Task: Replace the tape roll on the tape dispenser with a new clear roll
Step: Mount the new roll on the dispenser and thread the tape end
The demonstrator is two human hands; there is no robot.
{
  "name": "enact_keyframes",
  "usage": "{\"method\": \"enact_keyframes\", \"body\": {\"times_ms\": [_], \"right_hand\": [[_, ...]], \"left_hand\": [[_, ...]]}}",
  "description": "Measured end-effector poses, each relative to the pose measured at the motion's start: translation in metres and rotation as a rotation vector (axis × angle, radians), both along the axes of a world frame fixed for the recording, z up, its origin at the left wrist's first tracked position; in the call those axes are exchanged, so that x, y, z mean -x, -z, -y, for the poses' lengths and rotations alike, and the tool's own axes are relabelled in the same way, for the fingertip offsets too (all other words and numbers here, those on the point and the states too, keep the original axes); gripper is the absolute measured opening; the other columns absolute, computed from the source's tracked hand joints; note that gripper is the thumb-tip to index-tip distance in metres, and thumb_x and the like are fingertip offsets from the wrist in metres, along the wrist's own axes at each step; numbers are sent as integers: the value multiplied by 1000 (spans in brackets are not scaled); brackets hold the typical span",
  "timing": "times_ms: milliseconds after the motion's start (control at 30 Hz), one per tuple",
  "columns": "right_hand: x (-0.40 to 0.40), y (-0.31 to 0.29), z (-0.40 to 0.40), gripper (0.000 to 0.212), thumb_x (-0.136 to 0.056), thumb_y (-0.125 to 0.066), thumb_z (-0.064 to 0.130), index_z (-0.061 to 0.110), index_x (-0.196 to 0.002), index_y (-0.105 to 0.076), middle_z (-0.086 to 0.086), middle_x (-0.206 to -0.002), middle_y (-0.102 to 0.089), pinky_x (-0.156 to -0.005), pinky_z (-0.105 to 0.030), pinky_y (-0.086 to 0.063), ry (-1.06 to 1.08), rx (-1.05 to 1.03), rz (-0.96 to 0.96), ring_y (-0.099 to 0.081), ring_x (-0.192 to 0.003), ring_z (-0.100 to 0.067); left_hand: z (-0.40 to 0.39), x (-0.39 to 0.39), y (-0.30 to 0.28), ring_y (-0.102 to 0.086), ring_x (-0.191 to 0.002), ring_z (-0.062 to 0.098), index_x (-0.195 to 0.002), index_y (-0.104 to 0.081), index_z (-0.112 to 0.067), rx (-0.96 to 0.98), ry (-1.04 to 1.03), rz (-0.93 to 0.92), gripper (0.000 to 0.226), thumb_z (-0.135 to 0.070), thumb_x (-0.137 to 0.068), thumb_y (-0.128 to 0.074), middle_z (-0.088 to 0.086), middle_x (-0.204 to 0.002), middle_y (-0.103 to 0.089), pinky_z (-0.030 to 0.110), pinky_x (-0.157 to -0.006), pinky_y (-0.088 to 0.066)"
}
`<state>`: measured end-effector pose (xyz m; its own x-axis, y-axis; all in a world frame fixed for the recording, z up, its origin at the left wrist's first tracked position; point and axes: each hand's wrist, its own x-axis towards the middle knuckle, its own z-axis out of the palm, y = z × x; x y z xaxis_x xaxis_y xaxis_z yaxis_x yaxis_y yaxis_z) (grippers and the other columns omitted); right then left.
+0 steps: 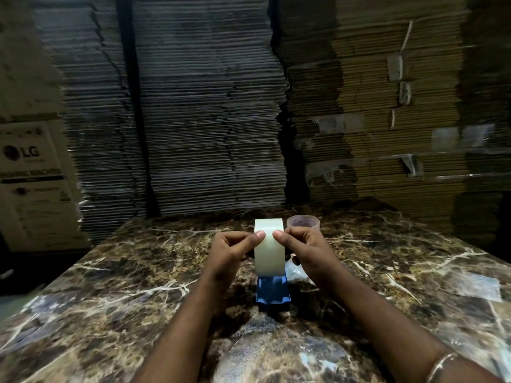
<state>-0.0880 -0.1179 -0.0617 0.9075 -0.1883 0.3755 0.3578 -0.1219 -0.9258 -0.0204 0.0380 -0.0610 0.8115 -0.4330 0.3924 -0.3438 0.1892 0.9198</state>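
A clear tape roll (pixel 269 252) stands on edge in the middle of the marbled table (pixel 110 286), seated at the far end of a blue tape dispenser (pixel 272 293). My left hand (pixel 235 248) grips the roll's left side, thumb pressed on its outer face. On the right side, my right hand (pixel 301 244) pinches the roll with thumb and fingers. The two thumbs nearly meet on the roll's upper face. Most of the dispenser's body is hidden behind the roll and my hands.
An empty translucent tape core (pixel 303 221) lies just behind my right hand. Crumpled clear plastic (pixel 297 270) sits right of the dispenser. Tall stacks of flattened cardboard (pixel 210 106) rise close behind the table, and a printed carton (pixel 33 183) stands at the left.
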Motion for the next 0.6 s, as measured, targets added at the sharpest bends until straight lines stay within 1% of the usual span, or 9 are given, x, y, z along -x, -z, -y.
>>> {"method": "enact_keyframes", "body": {"times_ms": [67, 167, 233, 300, 400, 433, 500, 533, 600], "right_hand": [[0, 1, 2, 21, -94, -58, 10, 5, -75, -66, 10, -60, -65, -49, -7, -40, -31, 11, -1, -58, -53, 7], [0, 3, 4, 14, -94, -56, 4, -1, -87, -67, 9, -63, -65, -48, -7, -40, -85, -7, -25, -58, -52, 7], [-1, 3, 5, 18, -93, -57, 2, -12, -100, -67, 0, -69, -63, -48, -8, -39, -104, -9, -27, -54, -51, 6], [-1, 3, 7, 27, -88, -65, 5, -14, -106, -66, -5, -71, -62, -47, -10, -37, -132, -9, -15, -52, -50, 3], [-3, 5, 9, 41, -72, -65, 14, -17, -98, -67, -9, -69, -61, -47, -13, -36, -143, 39, -11, -48, -50, -1], [-3, 6, 10, 41, -70, -66, 14, -18, -94, -67, -5, -65, -62, -47, -14, -35, -143, 60, -13, -47, -50, -2], [-3, 9, 11, 38, -64, -71, 17, -14, -85, -69, 5, -58, -63, -47, -13, -35, -157, 94, -9, -48, -49, -1], [-3, 10, 12, 39, -60, -72, 21, -11, -82, -70, 6, -57, -63, -47, -12, -35, -165, 107, -5, -48, -49, -2], [-2, 11, 13, 45, -58, -70, 24, -13, -84, -70, -3, -61, -64, -49, -14, -37, -180, 136, -2, -51, -53, -6]], "left_hand": [[-4, -1, 0, -68, -65, 15, -80, -75, 5, -9, 41, -1, 23, -17, -79, -69, 7, -71, -75, 23, -58, -52], [-6, -3, 2, -70, -66, 12, -82, -73, 10, -34, 77, 5, 17, -6, -83, -66, 5, -71, -76, 20, -56, -51], [-8, -5, 3, -70, -67, 14, -83, -72, 13, -51, 87, 12, 23, -9, -78, -69, 10, -74, -76, 21, -58, -52], [-9, -8, 3, -70, -69, 17, -84, -73, 13, -89, 99, 18, 30, -14, -71, -75, 14, -77, -75, 24, -61, -53], [-12, -12, 5, -68, -70, 19, -67, -77, -3, -178, 135, 44, 12, -14, -67, -80, 11, -70, -74, 27, -67, -54], [-13, -13, 6, -69, -73, 23, -67, -77, -2, -197, 140, 53, 15, -16, -65, -80, 17, -73, -74, 31, -70, -54], [-14, -15, 7, -69, -85, 34, -80, -75, 9, -235, 151, 59, 34, -19, -62, -81, 30, -90, -72, 41, -79, -54], [-15, -15, 7, -69, -87, 34, -85, -74, 11, -247, 163, 54, 38, -18, -61, -81, 32, -95, -71, 42, -82, -54], [-15, -14, 7, -71, -86, 28, -88, -74, 10, -291, 176, 50, 35, -12, -62, -81, 29, -96, -73, 38, -81, -55]]}}
